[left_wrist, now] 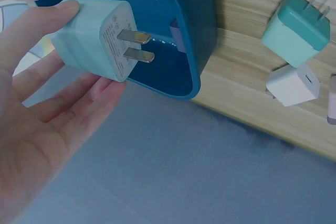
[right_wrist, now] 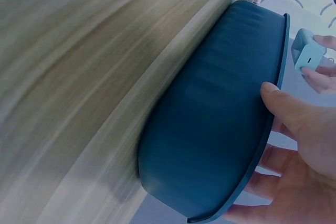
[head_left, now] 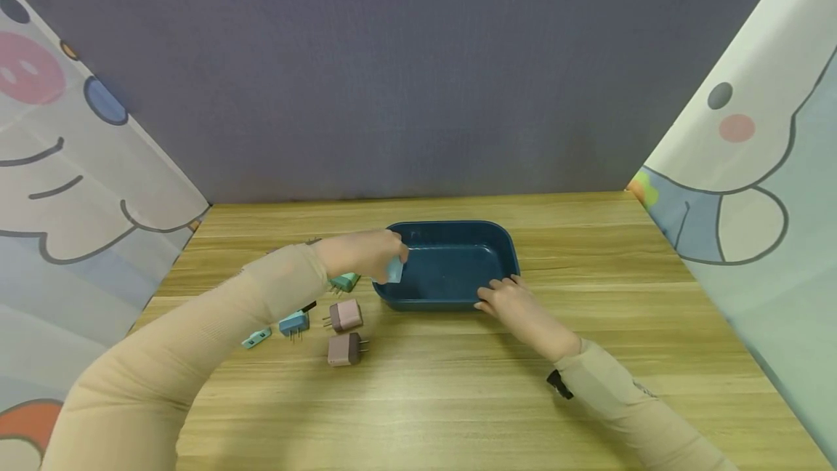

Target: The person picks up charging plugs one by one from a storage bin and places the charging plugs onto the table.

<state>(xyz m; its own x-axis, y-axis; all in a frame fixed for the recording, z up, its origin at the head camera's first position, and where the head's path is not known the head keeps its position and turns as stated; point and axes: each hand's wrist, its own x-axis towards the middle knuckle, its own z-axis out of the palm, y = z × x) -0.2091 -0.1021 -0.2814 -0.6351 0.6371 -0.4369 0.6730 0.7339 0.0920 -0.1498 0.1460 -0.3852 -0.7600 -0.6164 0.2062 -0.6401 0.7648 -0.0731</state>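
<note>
A light teal plug charger [left_wrist: 86,38] with two flat metal prongs is pinched between the thumb and fingers of my left hand [head_left: 366,253]. It hangs over the left end of a dark blue plastic bin [head_left: 445,305], prongs pointing away from the palm in the left wrist view. Inside the bin, a small dark purple piece [left_wrist: 177,35] shows against the wall. At the bin's front right corner, my right hand [head_left: 516,311] grips the rim, with the thumb outside [right_wrist: 278,100] and the fingers over the edge.
Left of the bin, on the wooden table [head_left: 445,398], lie two pink chargers [head_left: 346,315], a blue charger [head_left: 294,323], a pale teal one [head_left: 256,338], a green one [head_left: 345,282] and a white one [left_wrist: 294,85]. A grey panel [head_left: 418,78] stands behind, with cartoon-printed cloth at both sides.
</note>
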